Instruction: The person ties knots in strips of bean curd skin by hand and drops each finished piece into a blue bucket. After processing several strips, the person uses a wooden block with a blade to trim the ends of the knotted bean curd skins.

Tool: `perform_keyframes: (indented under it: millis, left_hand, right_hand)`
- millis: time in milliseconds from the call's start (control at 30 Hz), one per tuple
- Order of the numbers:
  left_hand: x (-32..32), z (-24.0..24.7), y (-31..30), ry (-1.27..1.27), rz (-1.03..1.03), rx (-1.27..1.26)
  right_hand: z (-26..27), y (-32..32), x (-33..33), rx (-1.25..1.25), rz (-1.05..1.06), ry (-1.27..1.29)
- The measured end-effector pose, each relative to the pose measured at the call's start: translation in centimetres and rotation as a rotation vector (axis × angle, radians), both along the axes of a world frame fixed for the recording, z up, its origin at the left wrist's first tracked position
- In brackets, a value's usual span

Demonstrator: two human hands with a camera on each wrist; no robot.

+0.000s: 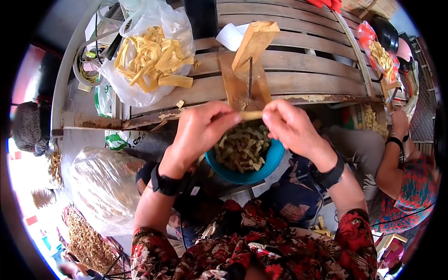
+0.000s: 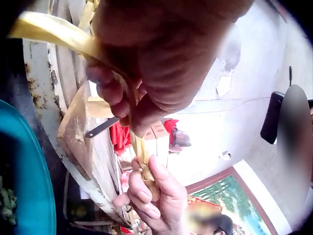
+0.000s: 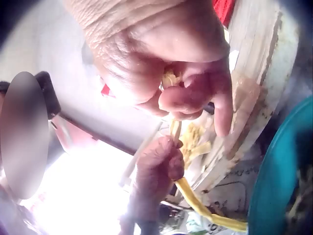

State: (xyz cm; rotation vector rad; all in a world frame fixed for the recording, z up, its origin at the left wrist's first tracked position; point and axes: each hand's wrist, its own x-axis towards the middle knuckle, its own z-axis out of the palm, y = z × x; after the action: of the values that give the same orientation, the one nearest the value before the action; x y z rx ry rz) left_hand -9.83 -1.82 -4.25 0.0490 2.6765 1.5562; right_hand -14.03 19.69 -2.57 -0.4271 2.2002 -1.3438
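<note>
The pale-yellow, flexible flat strip (image 1: 251, 115) is stretched between your two hands, above the near side of the round teal plastic bowl's far rim (image 1: 245, 178). Your left hand (image 1: 205, 126) pinches it between thumb and fingers, its loose tail (image 3: 210, 215) trailing from that hand; your right hand (image 1: 294, 126) pinches the other end, where the strip looks gathered (image 2: 149, 178). Whether that end is folded or knotted cannot be told. Below, the bowl holds many short, crinkled greenish-yellow pieces (image 1: 242, 151). Beyond the bowl, on the brown slatted wooden bench (image 1: 308, 58), note the wooden stand (image 1: 254, 44) with its thin upright metal piece (image 1: 250, 77); to its left, a translucent white plastic bag (image 1: 177, 28) bears a tangled heap of broad yellow strips (image 1: 158, 58). Judged from this arrangement, your work is partway along: the bowl's pieces appear finished, the strip in your fingers is in progress, and the heap appears to remain for working, though its full count cannot be told.
</note>
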Motion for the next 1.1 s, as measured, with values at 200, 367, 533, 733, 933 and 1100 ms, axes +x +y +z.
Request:
perform_keyframes:
  millis: [200, 367, 533, 733, 933, 1100]
  left_hand:
    - [-5.5, -4.3, 2.2, 0.231, 0.225, -0.268]
    - [-4.1, -2.7, 1.5, -0.071, 0.226, 0.072]
    - [0.5, 3.4, 4.0, -0.237, -0.049, 0.609]
    - [7.1, 7.4, 1.5, -0.284, -0.275, 0.502]
    - [7.7, 8.5, 2.5, -0.255, -0.307, 0.501]
    - [8.9, 13.0, 3.9, -0.133, -0.137, 0.610]
  right_hand:
    - [-5.5, -2.3, -4.4, 0.170, -0.212, 0.636]
    - [-3.5, -0.5, -3.5, 0.119, -0.232, 0.430]
    - [0.2, -0.7, 1.3, -0.484, -0.294, 0.094]
    - [5.8, 1.4, 4.9, -0.722, -0.585, 0.117]
    - [8.8, 1.1, 11.8, -0.590, 0.130, 0.538]
    - [8.4, 1.2, 12.2, -0.449, -0.251, 0.510]
